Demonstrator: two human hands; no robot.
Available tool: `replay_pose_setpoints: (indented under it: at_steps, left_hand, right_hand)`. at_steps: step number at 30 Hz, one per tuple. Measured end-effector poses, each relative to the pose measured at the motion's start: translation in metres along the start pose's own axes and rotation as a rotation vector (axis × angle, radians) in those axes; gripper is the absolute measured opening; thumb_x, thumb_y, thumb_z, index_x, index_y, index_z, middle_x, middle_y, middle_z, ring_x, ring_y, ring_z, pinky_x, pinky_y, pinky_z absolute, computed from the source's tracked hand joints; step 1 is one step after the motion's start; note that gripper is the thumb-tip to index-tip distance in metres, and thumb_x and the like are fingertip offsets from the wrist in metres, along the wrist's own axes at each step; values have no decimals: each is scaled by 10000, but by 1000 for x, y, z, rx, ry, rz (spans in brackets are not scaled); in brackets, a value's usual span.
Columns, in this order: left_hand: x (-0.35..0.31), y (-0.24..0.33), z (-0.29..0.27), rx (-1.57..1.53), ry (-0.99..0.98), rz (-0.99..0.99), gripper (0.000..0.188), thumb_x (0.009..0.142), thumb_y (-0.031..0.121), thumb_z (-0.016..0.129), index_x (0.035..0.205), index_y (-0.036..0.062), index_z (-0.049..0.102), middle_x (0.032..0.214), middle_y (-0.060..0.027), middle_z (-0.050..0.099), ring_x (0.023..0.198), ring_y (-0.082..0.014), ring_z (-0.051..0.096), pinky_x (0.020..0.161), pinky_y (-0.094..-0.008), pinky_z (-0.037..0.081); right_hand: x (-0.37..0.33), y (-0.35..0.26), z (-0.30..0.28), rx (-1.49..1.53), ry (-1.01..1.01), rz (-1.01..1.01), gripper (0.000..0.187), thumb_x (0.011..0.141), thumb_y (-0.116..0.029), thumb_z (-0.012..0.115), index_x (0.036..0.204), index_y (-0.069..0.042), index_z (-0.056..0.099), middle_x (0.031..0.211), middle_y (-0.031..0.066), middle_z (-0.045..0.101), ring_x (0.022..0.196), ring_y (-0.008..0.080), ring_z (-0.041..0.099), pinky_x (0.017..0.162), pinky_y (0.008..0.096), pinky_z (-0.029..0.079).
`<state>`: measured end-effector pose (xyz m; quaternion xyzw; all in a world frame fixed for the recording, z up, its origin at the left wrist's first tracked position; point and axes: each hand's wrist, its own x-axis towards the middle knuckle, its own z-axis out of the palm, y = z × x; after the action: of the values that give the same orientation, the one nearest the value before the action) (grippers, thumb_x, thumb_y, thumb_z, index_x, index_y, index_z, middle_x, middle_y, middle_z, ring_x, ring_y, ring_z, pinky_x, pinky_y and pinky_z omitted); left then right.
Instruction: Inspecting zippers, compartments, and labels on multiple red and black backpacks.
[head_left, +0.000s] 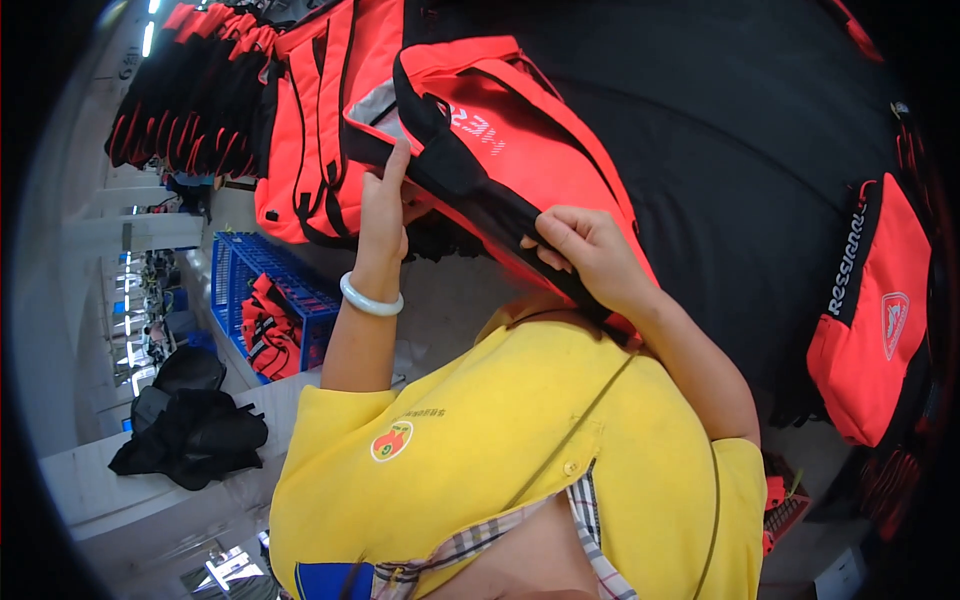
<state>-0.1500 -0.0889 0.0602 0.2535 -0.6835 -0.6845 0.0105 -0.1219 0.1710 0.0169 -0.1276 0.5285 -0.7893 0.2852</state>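
A bright red-orange and black backpack lies in front of me at the table's near edge, its grey lining showing at an opening on the left. My left hand, with a pale bangle at the wrist, grips the bag's left end; the thumb points up along the edge and the fingers are partly hidden behind it. Farther right along the same side, my right hand pinches the black side panel between thumb and curled fingers. The bag's near side hangs close against my yellow shirt.
More red-orange bags lie at the left, beside a stacked row. Black fabric covers the table. A blue crate holds red pieces. A red pouch sits far right; black bags rest at lower left.
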Motion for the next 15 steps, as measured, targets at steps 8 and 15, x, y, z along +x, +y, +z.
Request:
replay_pose_setpoints:
  at_steps: [8,15]
  left_hand:
    - [-18,-28,-20,-268,-9,4,70,868,123,635,893,59,624,812,-63,694,765,-187,691,715,-348,583]
    - [-63,-82,3,-196,-154,-270,267,860,173,696,1085,81,586,956,-47,682,826,-164,680,728,-307,539]
  right_hand:
    - [-15,7,-37,373,-128,301,384,1009,-272,446,936,39,659,619,0,564,532,44,429,535,177,365]
    - [-87,55,-65,-499,195,45,142,925,-99,566,960,3,657,729,51,609,717,164,570,689,275,440]
